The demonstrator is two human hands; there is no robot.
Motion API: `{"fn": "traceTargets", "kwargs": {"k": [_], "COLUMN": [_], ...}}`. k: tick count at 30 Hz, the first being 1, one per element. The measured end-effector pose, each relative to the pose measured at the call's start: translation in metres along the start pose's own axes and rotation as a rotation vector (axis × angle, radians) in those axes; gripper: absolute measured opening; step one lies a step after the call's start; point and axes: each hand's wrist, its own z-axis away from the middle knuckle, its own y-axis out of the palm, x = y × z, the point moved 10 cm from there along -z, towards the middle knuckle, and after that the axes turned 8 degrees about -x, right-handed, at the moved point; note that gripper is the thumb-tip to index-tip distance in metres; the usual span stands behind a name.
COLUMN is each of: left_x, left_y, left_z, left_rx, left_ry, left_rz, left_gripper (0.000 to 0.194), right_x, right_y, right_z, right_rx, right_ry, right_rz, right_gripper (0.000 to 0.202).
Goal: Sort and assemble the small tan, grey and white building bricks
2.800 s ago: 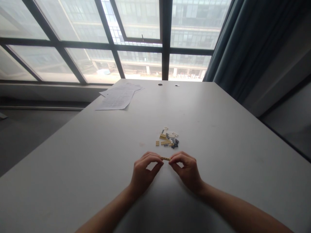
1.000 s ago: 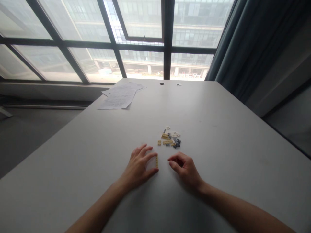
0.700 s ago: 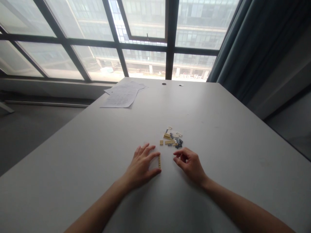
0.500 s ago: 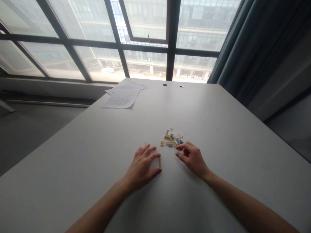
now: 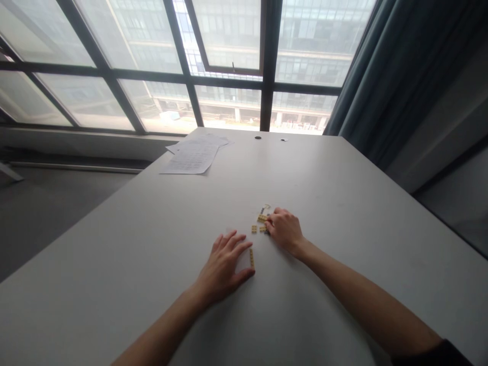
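My left hand [image 5: 224, 264] lies over a pale, thin plate [image 5: 243, 260], its thumb and index finger at the two ends of a yellow studded strip [image 5: 252, 258] on the plate's right edge. My right hand [image 5: 284, 230] is over the small pile of bricks, fingertips pinched together at a yellow brick [image 5: 262, 218]; what they grip, if anything, is hidden. A small yellow brick [image 5: 253, 229] lies left of the pile, and another yellow piece [image 5: 263, 229] is partly covered by my right fingers. A grey and white piece [image 5: 264, 209] shows behind.
Printed sheets [image 5: 190, 156] lie at the far left of the white table [image 5: 114, 239]. Two round spots, one a dark hole [image 5: 258, 138], are near its far edge. Windows stand beyond, and a dark curtain [image 5: 366, 81] hangs at the right.
My right hand has moved left and forward over the pile, and its fingers have closed together. My left hand stays by the yellow strip. The camera view has tilted slightly.
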Motion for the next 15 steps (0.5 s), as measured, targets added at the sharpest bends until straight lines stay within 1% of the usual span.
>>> {"fn": "traceTargets", "kwargs": {"k": [7, 11, 15], "left_x": [-0.001, -0.001, -0.003], "left_y": [-0.003, -0.002, -0.004], "left_z": [0.0, 0.0, 0.0], "left_rx": [-0.045, -0.03, -0.046], "left_ry": [0.001, -0.001, 0.023], "left_rz": [0.006, -0.002, -0.005], "left_gripper": [0.039, 0.039, 0.04], "right_x": [0.0, -0.001, -0.001], "right_y": [0.005, 0.008, 0.009], "right_z": [-0.005, -0.009, -0.012], "right_rx": [0.045, 0.064, 0.068], "right_ry": [-0.001, 0.012, 0.014], "right_rz": [0.035, 0.021, -0.01], "right_gripper": [0.022, 0.019, 0.017]}}
